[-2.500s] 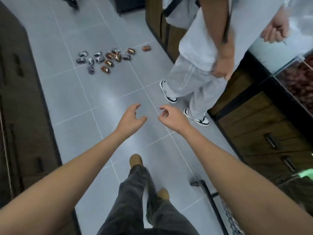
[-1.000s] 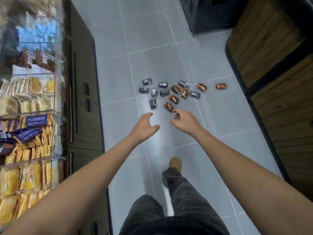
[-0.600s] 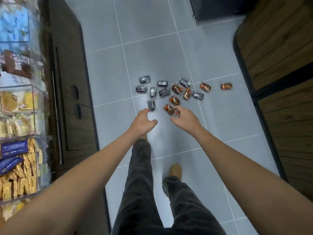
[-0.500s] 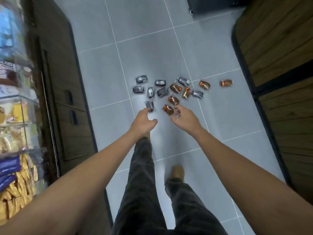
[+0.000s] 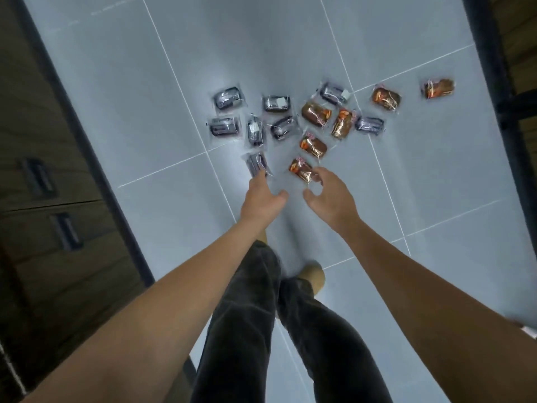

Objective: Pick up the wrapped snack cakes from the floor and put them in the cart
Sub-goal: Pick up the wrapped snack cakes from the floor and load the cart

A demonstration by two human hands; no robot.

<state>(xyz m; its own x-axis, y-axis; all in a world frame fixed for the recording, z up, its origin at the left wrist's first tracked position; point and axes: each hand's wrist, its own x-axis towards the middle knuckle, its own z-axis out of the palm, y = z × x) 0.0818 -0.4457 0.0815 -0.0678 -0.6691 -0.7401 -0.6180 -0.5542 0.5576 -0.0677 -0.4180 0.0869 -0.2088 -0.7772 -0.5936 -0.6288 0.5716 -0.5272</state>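
Wrapped snack cakes (image 5: 313,144) in clear plastic lie scattered on the pale grey tiled floor (image 5: 436,175), ahead of the person's feet and all of them on the tiles. At the far left stands a dark brown wooden cabinet (image 5: 35,126) with two recessed black drawer handles (image 5: 40,178), its black base edge running diagonally along the tiles. The left part of the scatter is dark-wrapped cakes (image 5: 227,98) with pale label patches, lying close together, some touching. The nearest dark-wrapped cake (image 5: 257,164) lies a little apart, toward the person. The left hand (image 5: 261,196) reaches to it with fingers (image 5: 259,176) extended together and the thumb held out to the side. The fingertips meet the wrapper's near end, and no grasp shows. Below, dark grey trousers (image 5: 247,315) and a tan shoe (image 5: 313,274) stand on the floor. Right of centre the brown cakes with orange print (image 5: 343,123) begin. The nearest brown cake (image 5: 300,169) lies just under the right hand (image 5: 331,196), whose fingers (image 5: 321,173) are loosely curled above its near end, thumb spread apart, pinching nothing. Whether they touch the wrapper cannot be told. Two more dark-wrapped pieces (image 5: 369,125) sit among the brown ones. Further right, one brown cake (image 5: 386,98) lies alone, and the outermost brown cake (image 5: 438,88) lies well apart near a black-edged wooden fixture (image 5: 517,53). Printing on the wrappers is too small and blurred to read.
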